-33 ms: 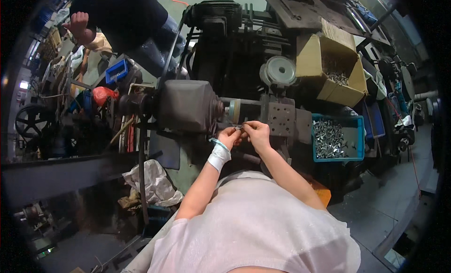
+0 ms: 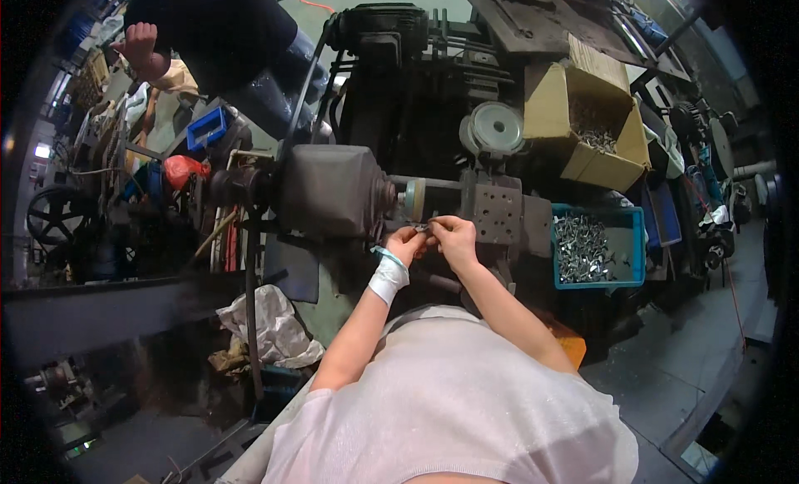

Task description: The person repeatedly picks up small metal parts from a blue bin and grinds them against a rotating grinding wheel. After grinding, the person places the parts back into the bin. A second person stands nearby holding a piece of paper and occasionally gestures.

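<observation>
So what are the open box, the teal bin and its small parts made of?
Open box: matte cardboard, judging by its tan folded flaps. Teal bin: probably plastic, smooth, evenly coloured. Small parts: likely bare metal, given their bright silvery glints.

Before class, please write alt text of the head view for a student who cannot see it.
A person's left hand and right hand hold a small part in front of a dark machine. To the right, a teal bin holds shiny metal pieces, with an open cardboard box beyond it.

Greyish metal piece (image 2: 422, 228), teal bin (image 2: 640, 247)
</observation>
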